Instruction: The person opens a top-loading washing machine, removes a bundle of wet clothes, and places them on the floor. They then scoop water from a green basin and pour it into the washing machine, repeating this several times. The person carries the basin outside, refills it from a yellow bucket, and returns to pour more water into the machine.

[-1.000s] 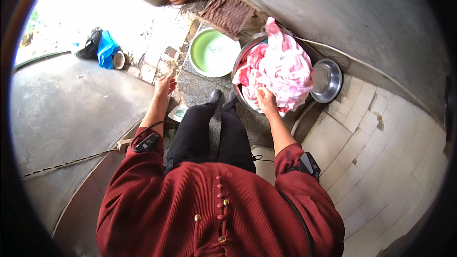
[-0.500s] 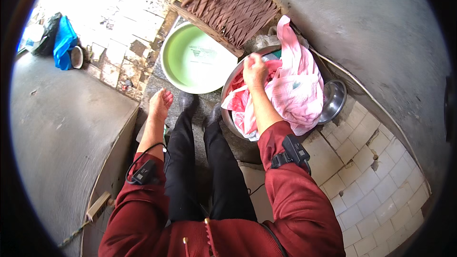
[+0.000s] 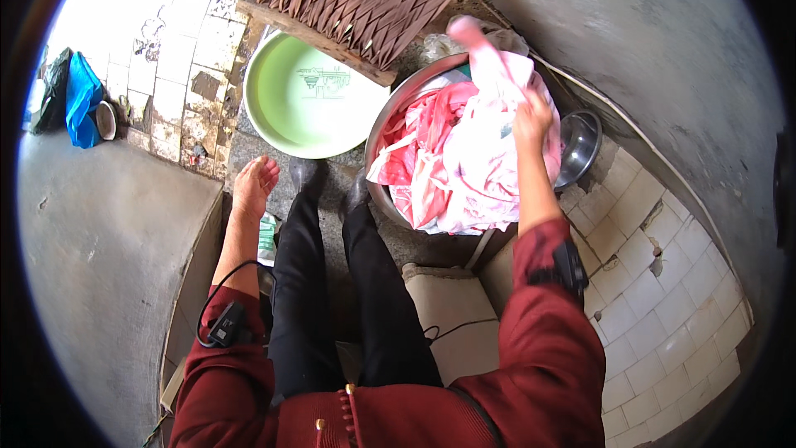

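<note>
A wide metal basin stands ahead to the right, heaped with laundry. Red-and-white patterned fabric fills its left side. A pale pink cloth is piled over the right side, its upper end blurred by motion. My right hand is closed on the right edge of this pink cloth. My left hand hangs above the floor left of my shoes, holding nothing, its fingers loosely bent and partly apart. In front of my feet is a light green basin with a printed drawing on its bottom.
A brown woven seat with a wooden frame overhangs the green basin. A small steel bowl sits right of the laundry. Grey walls flank both sides. Blue and black plastic bags lie at far left. A green-and-white packet is beside my leg.
My right hand has moved right, from over the red fabric to the pink cloth's right edge. The pink cloth's upper end has shifted left. My left hand stays beside my legs.
</note>
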Demonstrator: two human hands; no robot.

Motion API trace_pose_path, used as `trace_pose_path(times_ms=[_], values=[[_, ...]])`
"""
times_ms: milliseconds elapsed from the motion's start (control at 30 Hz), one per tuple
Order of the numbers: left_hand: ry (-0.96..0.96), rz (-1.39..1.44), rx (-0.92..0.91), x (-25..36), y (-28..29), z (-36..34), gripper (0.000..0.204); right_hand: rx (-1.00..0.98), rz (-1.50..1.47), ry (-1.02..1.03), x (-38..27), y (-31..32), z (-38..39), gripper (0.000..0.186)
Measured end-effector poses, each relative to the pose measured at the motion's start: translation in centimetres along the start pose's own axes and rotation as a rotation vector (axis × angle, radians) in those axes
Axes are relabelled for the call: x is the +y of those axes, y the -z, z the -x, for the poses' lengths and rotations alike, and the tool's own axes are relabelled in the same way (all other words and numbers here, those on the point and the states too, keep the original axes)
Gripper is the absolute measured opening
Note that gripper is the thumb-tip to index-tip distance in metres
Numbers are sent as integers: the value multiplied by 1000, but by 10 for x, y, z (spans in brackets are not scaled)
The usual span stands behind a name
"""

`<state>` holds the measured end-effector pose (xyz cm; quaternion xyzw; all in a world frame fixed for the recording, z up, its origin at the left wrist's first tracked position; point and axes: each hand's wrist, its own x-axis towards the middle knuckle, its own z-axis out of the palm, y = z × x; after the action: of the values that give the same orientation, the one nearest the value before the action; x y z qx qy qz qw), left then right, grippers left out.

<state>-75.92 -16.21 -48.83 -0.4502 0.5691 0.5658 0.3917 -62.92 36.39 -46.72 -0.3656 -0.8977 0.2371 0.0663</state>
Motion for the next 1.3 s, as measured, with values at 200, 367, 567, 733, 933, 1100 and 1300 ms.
trace_pose_path(times_ms=[200, 367, 567, 733, 933, 1100, 1300], values=[[-4, -62, -45, -7, -5, 5, 27, -478, 172, 515, -38, 95, 131, 7], [-22, -81, -28, -7, -3, -10, 27, -198, 118, 309, -58, 68, 137, 28], [-71, -127, 41, 1, 7, -25, 31, -179, 334, 382, -111, 9, 106, 41], [-97, -40, 168, 1, 17, -58, 32, -256, -290, 332, -170, -71, 111, 30], [-61, 8, 287, -16, 15, -99, 40, -264, -68, 193, -158, -208, 59, 20], [-70, 145, 313, -25, -3, -120, 48, -591, 64, -185, -152, -241, 31, 50], [-45, 373, 170, -28, -11, -138, 31, -577, 38, -267, -163, -250, 15, 66]])
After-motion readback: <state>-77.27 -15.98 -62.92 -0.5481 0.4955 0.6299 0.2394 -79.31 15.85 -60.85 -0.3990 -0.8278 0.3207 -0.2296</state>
